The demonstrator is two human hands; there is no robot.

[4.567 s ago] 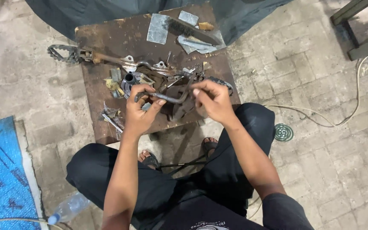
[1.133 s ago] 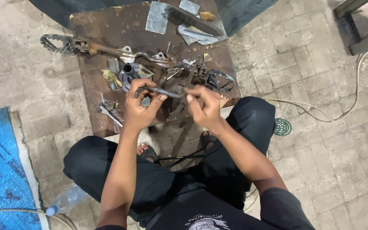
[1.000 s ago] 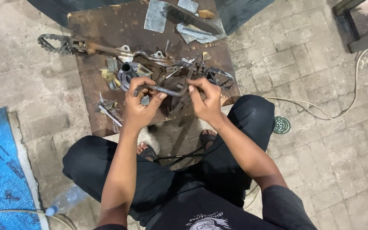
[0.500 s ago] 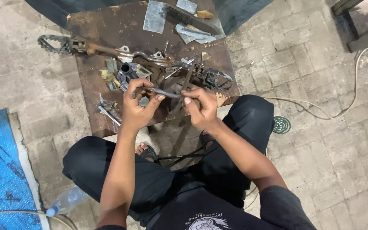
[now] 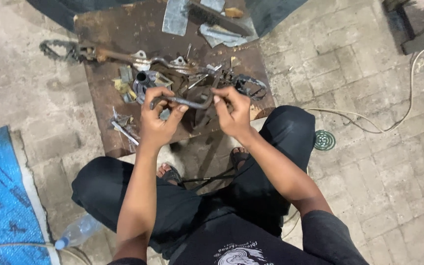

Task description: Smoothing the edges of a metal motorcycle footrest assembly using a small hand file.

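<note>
Bent metal rod (image 5: 185, 102): dark grey, curved up at its right end, held level just above centre of the frame, over the lower edge of a rusty brown board (image 5: 109, 29) that lies on the paved floor. Left hand (image 5: 157, 122): fingers curled over the rod's left end, thumb under it, a closed grip on the rod. Right hand (image 5: 234, 113): fingertips pinching the upturned right end of the rod, remaining fingers folded in. The two hands are near each other, the rod spanning between them. Person sits low, knees apart in black trousers, sandalled feet visible below the hands. On the board behind the rod: a long rusty lever with a toothed pedal (image 5: 57, 49) at its far left end, reaching toward the upper left of the frame; a short black tube piece (image 5: 142, 78) just beside the left hand's knuckles; a second toothed pedal (image 5: 251, 86) just right of the right hand; small loose metal bits at the board's lower left. Flat grey metal sheets (image 5: 175, 17) at top centre. Blue tarp (image 5: 3, 196) in lower left of frame; clear plastic bottle (image 5: 77, 231) beside it. Round green drain cover (image 5: 324, 140) right of the knee; pale cable (image 5: 369, 118) runs across the pavers toward the upper right.
</note>
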